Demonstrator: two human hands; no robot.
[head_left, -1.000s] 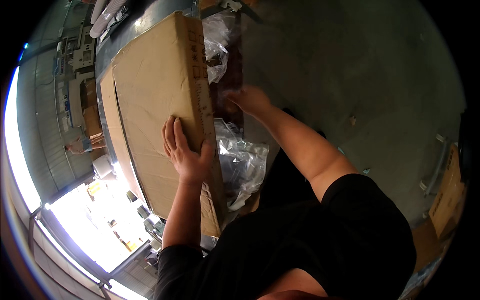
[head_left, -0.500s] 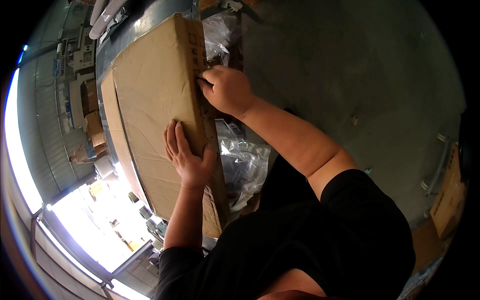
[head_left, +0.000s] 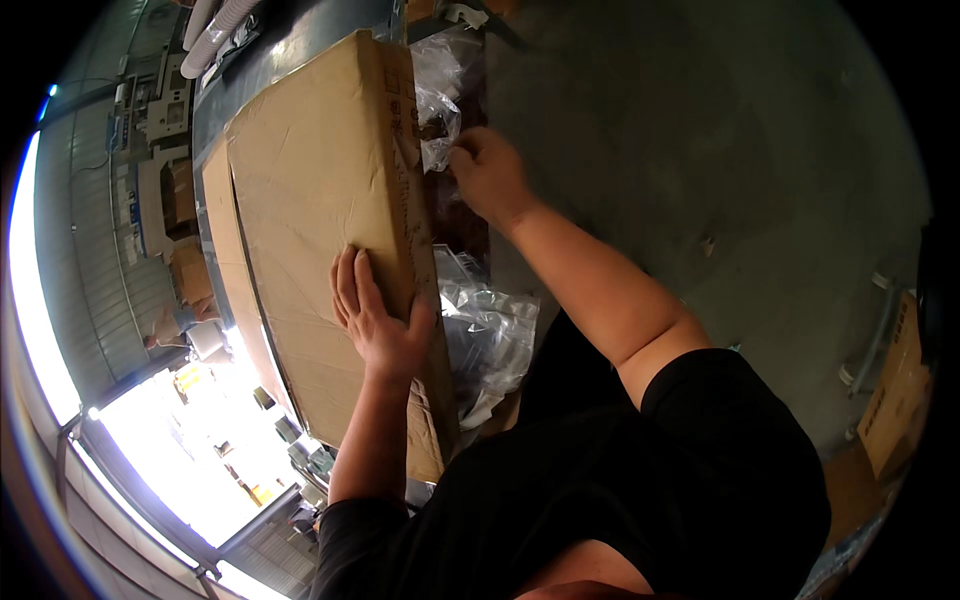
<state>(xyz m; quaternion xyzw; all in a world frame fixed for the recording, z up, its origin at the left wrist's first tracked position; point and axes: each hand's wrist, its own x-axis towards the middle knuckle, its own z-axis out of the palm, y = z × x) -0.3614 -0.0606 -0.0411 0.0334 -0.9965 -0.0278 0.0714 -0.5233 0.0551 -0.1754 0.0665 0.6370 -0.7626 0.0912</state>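
Observation:
A large brown cardboard box (head_left: pixel 300 190) stretches away from me, its printed narrow side turned to the right. Flat on its top lies my left hand (head_left: pixel 375 315), fingers stretched out and the thumb over the right edge. My right hand (head_left: pixel 490 178) is in the air just right of the box's printed side, apart from it. Its fingers are pinched together, and whatever they may hold is too small to make out. A small raised flap or scrap (head_left: pixel 408 150) shows on the box's side, level with that hand.
Crumpled clear plastic bags (head_left: pixel 490 345) lie below the box's right side, with more clear plastic (head_left: pixel 440 80) farther off. Under the box is a dark shiny table (head_left: pixel 320 25). Grey floor (head_left: pixel 700 130) spreads to the right, where another carton (head_left: pixel 895 390) stands. A person (head_left: pixel 180 322) is far left.
My right hand has come off the box's printed side and moved to the right, fingers still pinched. My left hand stays on the top, and the box has barely shifted.

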